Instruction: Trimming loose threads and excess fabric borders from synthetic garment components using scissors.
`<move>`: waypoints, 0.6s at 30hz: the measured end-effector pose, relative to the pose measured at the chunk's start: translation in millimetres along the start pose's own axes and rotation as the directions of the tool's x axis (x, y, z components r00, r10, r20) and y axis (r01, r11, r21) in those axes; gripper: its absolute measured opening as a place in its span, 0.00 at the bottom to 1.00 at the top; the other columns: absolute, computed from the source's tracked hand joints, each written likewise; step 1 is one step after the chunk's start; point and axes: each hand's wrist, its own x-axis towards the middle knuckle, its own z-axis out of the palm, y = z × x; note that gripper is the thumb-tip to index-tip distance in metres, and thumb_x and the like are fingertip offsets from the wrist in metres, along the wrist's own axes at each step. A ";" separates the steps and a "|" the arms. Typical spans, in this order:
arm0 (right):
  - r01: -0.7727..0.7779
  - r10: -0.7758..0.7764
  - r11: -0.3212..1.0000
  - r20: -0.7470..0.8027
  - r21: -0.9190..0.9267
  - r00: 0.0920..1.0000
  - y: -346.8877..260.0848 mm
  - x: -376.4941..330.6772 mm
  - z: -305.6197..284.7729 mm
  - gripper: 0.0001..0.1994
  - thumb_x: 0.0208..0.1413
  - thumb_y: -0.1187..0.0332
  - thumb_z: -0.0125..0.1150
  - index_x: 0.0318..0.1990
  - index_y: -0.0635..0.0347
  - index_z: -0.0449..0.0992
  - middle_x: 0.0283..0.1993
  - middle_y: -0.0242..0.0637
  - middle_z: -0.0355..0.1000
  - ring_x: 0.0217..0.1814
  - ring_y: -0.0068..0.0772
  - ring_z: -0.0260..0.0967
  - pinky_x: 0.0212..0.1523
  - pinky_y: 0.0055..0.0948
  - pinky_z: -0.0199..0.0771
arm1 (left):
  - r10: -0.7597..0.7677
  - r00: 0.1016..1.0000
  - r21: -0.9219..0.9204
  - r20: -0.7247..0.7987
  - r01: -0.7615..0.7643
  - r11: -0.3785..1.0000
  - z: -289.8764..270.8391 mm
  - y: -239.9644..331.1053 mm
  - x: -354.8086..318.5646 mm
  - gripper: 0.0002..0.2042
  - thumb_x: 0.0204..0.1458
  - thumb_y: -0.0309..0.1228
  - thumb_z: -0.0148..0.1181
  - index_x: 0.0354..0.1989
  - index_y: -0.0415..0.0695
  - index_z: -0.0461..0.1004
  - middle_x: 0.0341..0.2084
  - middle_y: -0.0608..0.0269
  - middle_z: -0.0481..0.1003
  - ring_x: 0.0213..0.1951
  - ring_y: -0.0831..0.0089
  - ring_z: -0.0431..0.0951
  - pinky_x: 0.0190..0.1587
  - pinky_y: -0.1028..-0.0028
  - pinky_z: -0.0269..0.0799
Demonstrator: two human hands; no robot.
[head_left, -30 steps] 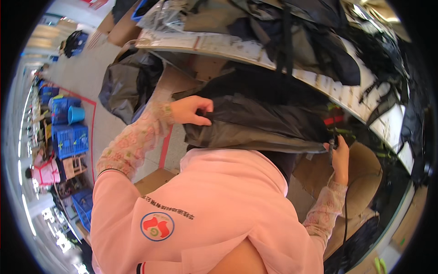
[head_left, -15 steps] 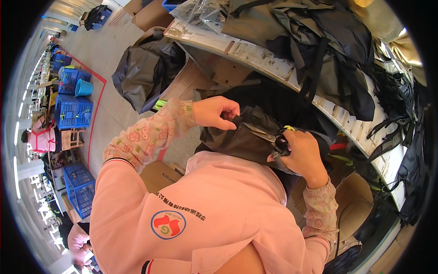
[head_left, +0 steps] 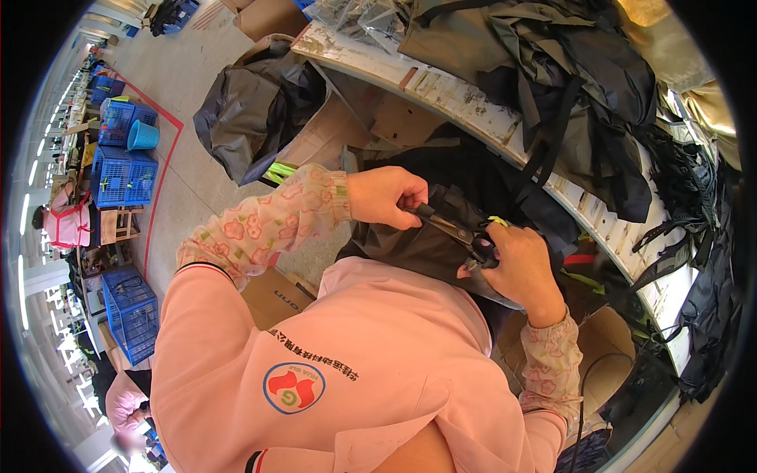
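Observation:
Dark olive-grey fabric (head_left: 426,251) lies across my lap. With thumb and fingers pinched, my left hand (head_left: 390,197) holds a short black strap end (head_left: 424,210). My right hand (head_left: 516,264) is closed round the dark handles of a pair of scissors (head_left: 457,230). Their blades point left and reach the strap right beside my left fingertips. Whether the blades have cut into it cannot be made out. A bit of yellow-green (head_left: 497,221) shows at my right index finger.
A worn white table (head_left: 465,98) curves along the far right, piled with dark fabric (head_left: 568,71) and black straps (head_left: 686,173). Another dark fabric bundle (head_left: 260,110) sits in a cardboard box beyond my left arm. Blue crates (head_left: 126,173) and a co-worker in pink (head_left: 67,217) are at far left.
The scissors have moved toward my left hand, and their blades, apart before, are now closer together at the strap. My left hand has shifted slightly right.

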 end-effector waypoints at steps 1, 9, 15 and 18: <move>-0.002 0.002 1.000 -0.007 0.005 1.000 0.3 0.3 0.3 0.25 0.32 0.50 0.73 0.24 0.61 0.68 0.21 0.40 0.70 0.27 0.45 0.69 0.30 0.36 0.63 | -0.002 1.000 0.007 -0.006 0.002 1.000 -0.1 0.4 0.6 0.08 0.44 0.26 0.65 0.27 0.39 0.70 0.19 0.70 0.68 0.23 0.82 0.65 0.27 0.78 0.63; -0.023 0.024 0.998 0.018 -0.056 1.000 7.4 -7.6 2.0 0.24 0.32 0.50 0.74 0.24 0.60 0.68 0.19 0.41 0.69 0.24 0.47 0.68 0.30 0.36 0.64 | 0.022 1.000 0.046 0.006 -0.023 0.999 0.3 1.3 -2.1 0.09 0.45 0.26 0.65 0.28 0.39 0.70 0.20 0.69 0.69 0.24 0.82 0.66 0.28 0.78 0.64; -0.107 0.108 0.994 -0.031 0.015 0.994 8.1 -13.7 -4.2 0.21 0.35 0.55 0.74 0.26 0.60 0.68 0.20 0.44 0.69 0.24 0.51 0.67 0.29 0.39 0.65 | 0.023 1.000 0.032 -0.003 -0.023 0.999 -4.9 11.3 -3.2 0.08 0.45 0.26 0.65 0.28 0.39 0.70 0.20 0.71 0.69 0.25 0.84 0.66 0.28 0.79 0.64; -0.289 0.297 0.947 -0.037 0.139 0.954 17.3 -35.8 -4.3 0.21 0.35 0.62 0.74 0.32 0.61 0.69 0.25 0.46 0.70 0.28 0.54 0.67 0.30 0.38 0.67 | 0.047 0.997 -0.044 -0.063 -0.049 0.998 -20.8 10.4 -5.2 0.08 0.47 0.26 0.64 0.28 0.42 0.69 0.21 0.74 0.68 0.26 0.86 0.65 0.29 0.81 0.63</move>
